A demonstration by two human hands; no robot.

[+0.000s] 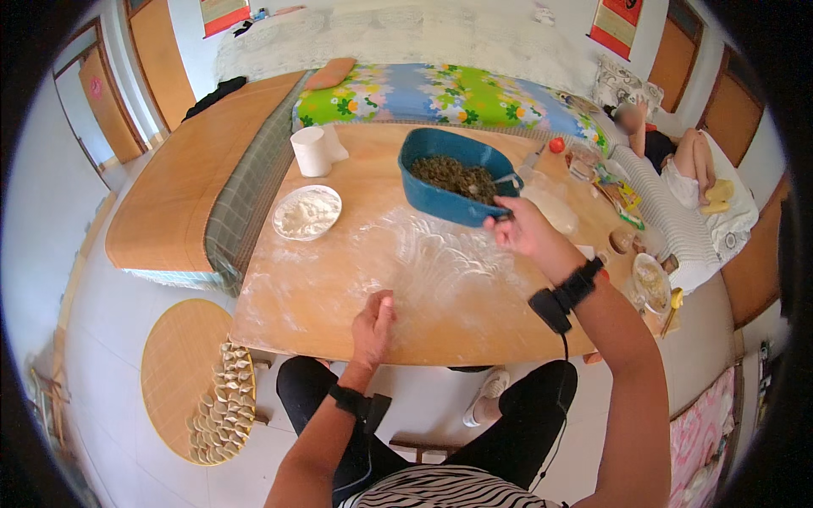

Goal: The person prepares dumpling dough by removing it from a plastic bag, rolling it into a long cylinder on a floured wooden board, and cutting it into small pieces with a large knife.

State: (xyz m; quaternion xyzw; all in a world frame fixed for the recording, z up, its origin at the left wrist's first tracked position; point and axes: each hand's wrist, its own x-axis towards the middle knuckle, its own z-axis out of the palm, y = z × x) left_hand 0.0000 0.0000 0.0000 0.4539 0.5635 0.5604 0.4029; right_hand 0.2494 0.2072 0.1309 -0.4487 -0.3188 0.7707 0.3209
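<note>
My right hand (527, 229) at the teal tub (436, 200): grip hidden, can't tell! Left hand (371, 330) loosely curled, palm unseen; floury surface (457, 284), flowered cover (483, 95) beyond.

Passage lies open across the near counter (449, 300); beyond stand a teal basin (445, 204), white flour bowl (306, 238) and upright paper-towel roll (310, 154).

Across from me, a flowered green-and-blue cover (474, 95) drapes a couch (440, 38), an orange cushion (331, 74) at its left end. To my right, a person (659, 151) reclines on a striped sofa (688, 241); wooden doors (161, 59) and red hangings (615, 30) line the white walls (42, 169).
</note>
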